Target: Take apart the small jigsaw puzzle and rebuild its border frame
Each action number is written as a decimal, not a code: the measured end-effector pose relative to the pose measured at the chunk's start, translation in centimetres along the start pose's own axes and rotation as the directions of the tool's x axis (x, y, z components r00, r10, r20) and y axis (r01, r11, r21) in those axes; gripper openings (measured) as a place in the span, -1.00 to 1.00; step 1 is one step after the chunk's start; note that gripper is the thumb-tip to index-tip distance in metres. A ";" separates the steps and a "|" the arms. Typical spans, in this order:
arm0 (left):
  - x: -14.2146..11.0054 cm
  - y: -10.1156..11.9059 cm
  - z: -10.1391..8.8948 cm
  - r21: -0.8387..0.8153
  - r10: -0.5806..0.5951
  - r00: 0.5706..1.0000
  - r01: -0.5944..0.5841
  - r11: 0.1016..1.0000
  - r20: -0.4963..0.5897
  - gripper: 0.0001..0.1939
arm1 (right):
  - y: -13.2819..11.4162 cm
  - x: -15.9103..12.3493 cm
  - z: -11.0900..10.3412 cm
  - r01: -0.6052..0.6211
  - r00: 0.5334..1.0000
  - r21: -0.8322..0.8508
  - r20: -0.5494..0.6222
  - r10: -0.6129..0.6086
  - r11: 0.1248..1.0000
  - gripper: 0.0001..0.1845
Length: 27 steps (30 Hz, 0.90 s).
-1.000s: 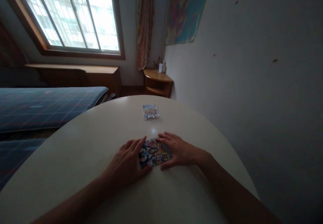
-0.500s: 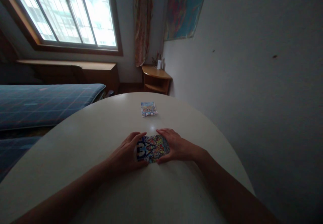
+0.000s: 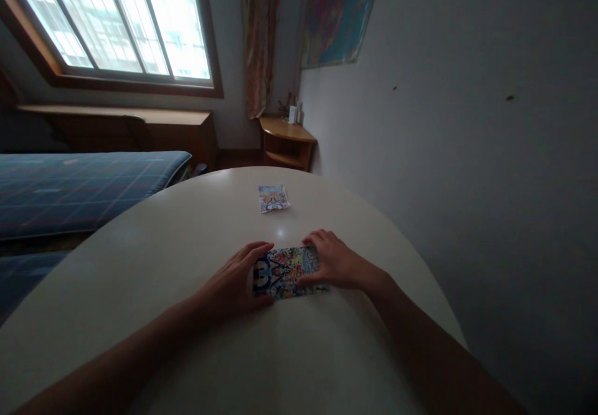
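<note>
A rectangular picture with a busy colourful cartoon print lies flat on the white table. My left hand frames its left end, thumb along the near edge and fingers along the far edge. Over the right end is my right hand, thumb across the print and fingers near the far edge, spread apart. It hides part of that end; the near right corner shows beneath it. Farther back lies a smaller creased sheet with a similar print.
The round table's edge curves around on both sides. Left of it are blue plaid mattresses. A wooden corner shelf with small items stands behind, and a white wall runs along the right.
My right hand has shifted right and slightly away from me, uncovering more of the picture's right end. My left hand stays at the left end. The view has tilted slightly.
</note>
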<state>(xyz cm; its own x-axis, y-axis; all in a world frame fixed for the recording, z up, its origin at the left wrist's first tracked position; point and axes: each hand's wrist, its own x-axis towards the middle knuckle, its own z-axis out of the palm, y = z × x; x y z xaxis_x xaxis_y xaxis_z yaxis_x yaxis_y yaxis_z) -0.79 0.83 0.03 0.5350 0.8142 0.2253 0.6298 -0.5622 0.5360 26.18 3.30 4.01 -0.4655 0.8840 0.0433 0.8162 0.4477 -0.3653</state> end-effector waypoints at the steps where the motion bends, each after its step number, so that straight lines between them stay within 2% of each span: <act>1: 0.0 0.0 -0.1 -0.003 0.003 1.000 -0.003 1.000 0.002 -0.10 | 0.2 0.1 0.0 -0.046 0.999 -0.020 -0.016 0.045 0.999 -0.16; 4: 0.0 0.1 -0.2 -0.011 0.006 1.000 -0.006 1.000 0.005 -0.10 | 0.6 0.5 0.4 -0.155 0.986 -0.054 -0.074 0.151 0.986 -0.32; 8: -0.3 0.3 -0.1 -0.044 0.003 1.000 -0.004 0.999 -0.002 -0.13 | 0.3 1.1 1.0 -0.230 0.966 -0.087 -0.138 0.217 0.969 -0.50; 12: -0.7 0.5 0.1 -0.067 0.011 1.000 -0.012 0.998 -0.002 -0.18 | -0.5 1.3 1.0 -0.299 0.948 -0.126 -0.154 0.279 0.946 -0.59; 19: -1.2 0.5 -0.1 -0.046 -0.006 1.000 0.005 0.999 -0.018 -0.18 | -2.6 1.1 0.8 -0.360 0.928 -0.225 -0.189 0.322 0.905 -0.60; 27: -1.2 0.8 -0.3 -0.023 0.003 1.000 -0.003 1.000 -0.020 -0.20 | -3.7 1.4 1.8 -0.382 0.919 -0.299 -0.220 0.327 0.874 -0.34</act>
<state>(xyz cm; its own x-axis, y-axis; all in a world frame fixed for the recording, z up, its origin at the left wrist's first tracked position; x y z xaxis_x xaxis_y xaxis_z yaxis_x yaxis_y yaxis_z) -1.06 -0.56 0.43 0.5255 0.8154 0.2430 0.6150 -0.5614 0.5537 21.90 2.65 3.78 -0.0861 0.9884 0.1250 0.9939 0.0939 -0.0575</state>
